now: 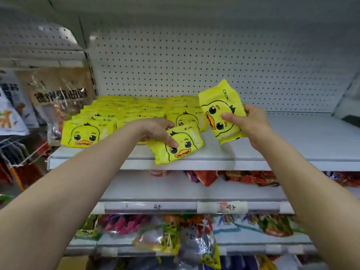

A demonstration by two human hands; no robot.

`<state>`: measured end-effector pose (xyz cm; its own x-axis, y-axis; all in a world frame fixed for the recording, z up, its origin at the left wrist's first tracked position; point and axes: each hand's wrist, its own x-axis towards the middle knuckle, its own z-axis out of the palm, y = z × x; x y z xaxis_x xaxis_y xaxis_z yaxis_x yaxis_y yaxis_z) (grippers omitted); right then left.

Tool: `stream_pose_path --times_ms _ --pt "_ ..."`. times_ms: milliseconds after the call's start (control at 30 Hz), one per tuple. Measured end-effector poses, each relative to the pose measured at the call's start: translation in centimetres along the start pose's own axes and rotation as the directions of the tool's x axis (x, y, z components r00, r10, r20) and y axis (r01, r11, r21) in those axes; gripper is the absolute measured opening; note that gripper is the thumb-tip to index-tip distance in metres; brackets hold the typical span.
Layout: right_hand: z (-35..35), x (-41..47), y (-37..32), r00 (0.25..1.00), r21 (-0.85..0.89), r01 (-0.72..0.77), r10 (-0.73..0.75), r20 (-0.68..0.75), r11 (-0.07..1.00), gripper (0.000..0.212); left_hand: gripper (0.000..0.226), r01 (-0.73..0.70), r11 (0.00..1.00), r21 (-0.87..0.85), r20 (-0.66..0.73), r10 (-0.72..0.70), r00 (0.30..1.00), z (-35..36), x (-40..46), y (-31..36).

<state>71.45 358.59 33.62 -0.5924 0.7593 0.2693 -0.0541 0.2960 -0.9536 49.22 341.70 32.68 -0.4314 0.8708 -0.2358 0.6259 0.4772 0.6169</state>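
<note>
Below the working level, mixed snack bags (243, 177) fill the lower shelves and are not involved.

At the front lip of the upper shelf (292, 152), the left hand (157, 129) holds the low packet (183, 148). The grip is closed on it, thumb pressed on the printed face and fingers curled over its top edge. Its long axis runs left to right, rising slightly to the right. The duck face reads upright, beak toward the viewer. One corner overhangs the lip. It probably rests on the shelf, though a slight lift cannot be ruled out. Judgement: kept face-out to join the display.

Further in, the right hand (251, 121) holds the raised packet (220, 112) clear of the shelf. The grip is closed on its right edge, thumb across the front. Its long axis is near vertical, top leaning left, and the duck lies sideways with its beak pointing left. Judgement: held in reserve, needing a quarter turn before placing.

Behind, rows of packets (116, 112) face forward and run back toward the pegboard wall (194, 61).
</note>
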Motion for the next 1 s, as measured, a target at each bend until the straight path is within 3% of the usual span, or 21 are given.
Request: stream_pose_path --times_ms 167,333,600,800,1000 --pt "-0.2 2.8 -0.1 1.0 0.005 0.018 -0.018 0.003 1.0 0.023 0.063 -0.128 0.959 0.255 0.014 0.129 0.992 -0.8 6.0 2.2" --pt "-0.2 5.0 0.0 0.999 -0.01 0.029 -0.029 -0.031 1.0 0.03 0.073 -0.134 0.9 0.414 -0.102 0.192 0.976 -2.0 9.6 2.5" --pt "-0.3 7.3 0.3 0.999 -0.015 0.034 -0.035 -0.036 0.999 0.029 0.055 -0.265 0.87 0.416 -0.14 0.349 0.926 -2.6 12.2 1.7" --pt "-0.8 9.4 -0.1 0.997 -0.064 0.054 -0.051 0.055 0.997 0.026 0.059 -0.222 0.877 0.426 -0.214 0.336 0.917 -2.3 12.9 0.9" --pt "-0.2 11.0 0.1 0.979 -0.173 0.098 -0.063 0.195 0.98 0.029 0.058 -0.202 0.901 0.385 -0.36 0.348 0.866 -0.7 11.6 -0.6"
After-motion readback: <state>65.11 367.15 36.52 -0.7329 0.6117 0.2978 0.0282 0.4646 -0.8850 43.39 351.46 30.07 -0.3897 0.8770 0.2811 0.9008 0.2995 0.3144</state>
